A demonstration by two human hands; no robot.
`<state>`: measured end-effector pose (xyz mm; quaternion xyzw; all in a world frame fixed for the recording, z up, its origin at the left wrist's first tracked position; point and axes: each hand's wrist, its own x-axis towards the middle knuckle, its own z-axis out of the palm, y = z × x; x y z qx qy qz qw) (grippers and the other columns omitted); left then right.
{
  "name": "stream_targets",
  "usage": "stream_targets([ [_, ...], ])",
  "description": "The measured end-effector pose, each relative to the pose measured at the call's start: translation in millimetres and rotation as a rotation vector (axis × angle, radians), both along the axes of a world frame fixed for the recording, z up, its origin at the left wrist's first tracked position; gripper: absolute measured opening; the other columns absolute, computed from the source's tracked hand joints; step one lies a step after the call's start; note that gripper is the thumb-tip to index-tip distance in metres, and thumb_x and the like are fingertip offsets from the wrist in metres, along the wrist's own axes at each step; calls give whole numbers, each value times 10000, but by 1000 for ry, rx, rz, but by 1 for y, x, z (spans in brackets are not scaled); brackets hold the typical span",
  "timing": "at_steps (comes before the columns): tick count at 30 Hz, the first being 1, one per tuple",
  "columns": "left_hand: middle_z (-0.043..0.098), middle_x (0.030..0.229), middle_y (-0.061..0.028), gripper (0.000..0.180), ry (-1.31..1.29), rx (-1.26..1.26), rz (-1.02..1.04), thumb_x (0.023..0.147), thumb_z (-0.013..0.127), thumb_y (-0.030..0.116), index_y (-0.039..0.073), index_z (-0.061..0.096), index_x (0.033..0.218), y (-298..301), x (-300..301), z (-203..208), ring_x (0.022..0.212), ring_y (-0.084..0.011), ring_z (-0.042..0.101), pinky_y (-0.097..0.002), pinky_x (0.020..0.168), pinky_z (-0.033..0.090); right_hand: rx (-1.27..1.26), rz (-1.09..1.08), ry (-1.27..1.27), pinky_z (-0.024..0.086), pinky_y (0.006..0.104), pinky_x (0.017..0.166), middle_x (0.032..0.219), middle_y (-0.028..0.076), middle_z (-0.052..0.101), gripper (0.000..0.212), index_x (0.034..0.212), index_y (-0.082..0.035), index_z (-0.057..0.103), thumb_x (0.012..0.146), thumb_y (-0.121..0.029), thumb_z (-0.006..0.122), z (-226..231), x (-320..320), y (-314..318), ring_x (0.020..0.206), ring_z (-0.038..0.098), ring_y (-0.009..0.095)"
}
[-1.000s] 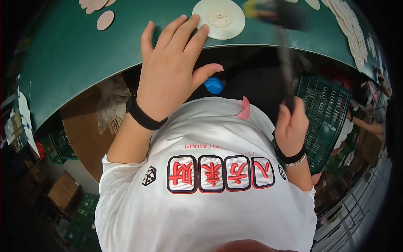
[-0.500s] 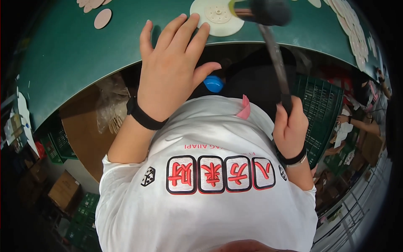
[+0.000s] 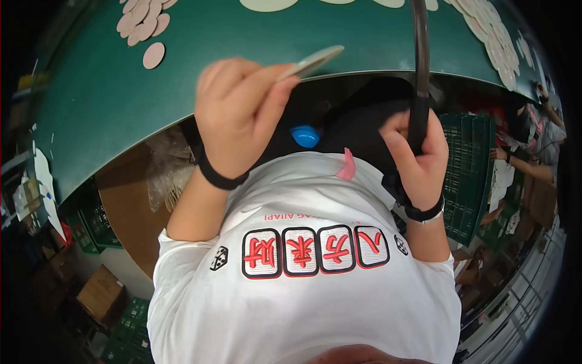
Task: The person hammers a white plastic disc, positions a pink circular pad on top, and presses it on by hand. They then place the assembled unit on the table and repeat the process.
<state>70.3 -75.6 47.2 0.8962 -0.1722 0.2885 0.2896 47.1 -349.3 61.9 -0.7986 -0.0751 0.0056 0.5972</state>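
My left hand [image 3: 239, 112] pinches a thin, pale cream disc [image 3: 315, 61] between thumb and fingers. The disc is tilted nearly edge-on, just above the near edge of the green table [image 3: 242, 45]. On the right, my right hand [image 3: 421, 151] is closed round the dark grip of a hammer [image 3: 420, 67]. Its shaft points upward, and the head lies beyond the top of the picture.
Small pinkish discs [image 3: 145, 18] lie heaped at the far left, with a single one [image 3: 154, 55] nearer. Pale discs [image 3: 494, 42] overlap in a row at the right. Green crates [image 3: 467, 158] stand right of my lap; a cardboard box [image 3: 124, 200] stands left. Another person's arm [image 3: 527, 167] shows at far right.
My left hand has gone from spread fingers beside the cream disc on the table to holding a disc tilted. The hammer has swung upward, its head leaving view. My view has shifted slightly.
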Motion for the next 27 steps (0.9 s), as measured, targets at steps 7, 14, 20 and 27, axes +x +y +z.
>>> stream_targets([
  [7, 721, 838, -66, 247, 874, -1290, -133, 1013, 681, 242, 6, 739, 1058, -18, -12, -7, 708, -125, 679, -234, 603, 528, 332, 10, 246, 353, 192, 489, 737, -32, 586, 160, 974, -22, 579, 925, -12, 731, 12, 25, 40, 557, 464, 1],
  [14, 748, 951, -103, 323, 1159, -1578, -353, 1029, 651, 261, -31, 694, 1161, -12, -9, -10, 774, -135, 716, -255, 656, 600, 423, -8, 321, 312, 196, 416, 715, -29, 572, 167, 964, -35, 566, 924, -5, 726, 5, 27, 40, 479, 437, 6],
  [20, 745, 991, -102, 322, 1175, -1536, -345, 1032, 641, 240, -36, 680, 1192, -20, -7, -10, 789, -125, 715, -250, 659, 607, 453, -6, 375, 309, 197, 404, 788, 2, 603, 175, 1024, -42, 556, 932, 17, 693, -1, 27, 38, 466, 425, 19],
  [27, 738, 1015, -97, 294, 1216, -1387, -320, 1034, 625, 197, -40, 673, 1202, -24, -5, -9, 797, -118, 710, -238, 638, 595, 472, -52, 396, 302, 208, 396, 745, -9, 582, 178, 1014, -48, 558, 919, 21, 691, 5, 23, 40, 452, 424, 25],
])
